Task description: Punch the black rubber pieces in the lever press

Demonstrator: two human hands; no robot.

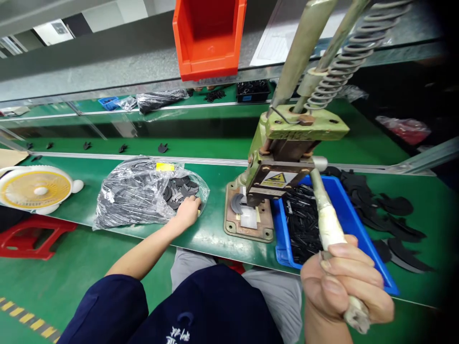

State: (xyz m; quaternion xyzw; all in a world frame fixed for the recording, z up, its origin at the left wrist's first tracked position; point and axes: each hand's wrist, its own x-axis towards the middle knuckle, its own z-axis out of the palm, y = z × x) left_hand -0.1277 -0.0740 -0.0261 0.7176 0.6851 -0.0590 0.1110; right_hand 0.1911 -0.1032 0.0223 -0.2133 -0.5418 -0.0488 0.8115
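Grey-black parts (178,190) in plastic bag (125,198), beside left grip (188,212), its closure hard to tell, right grip (347,282) clamped round lever (329,223)

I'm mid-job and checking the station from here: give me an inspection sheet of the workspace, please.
Surface: green bench, glossy.
Job's things: press with a dark curved piece on its base; clear bag of dark parts.
Clutter: loose dark pieces right of the blue bin.
Hands: left hand at the bag's end nearest the press, grip unclear; right hand closed around the lever.
Cables: nothing seen.
Surroundings: fan far left; orange bin above.
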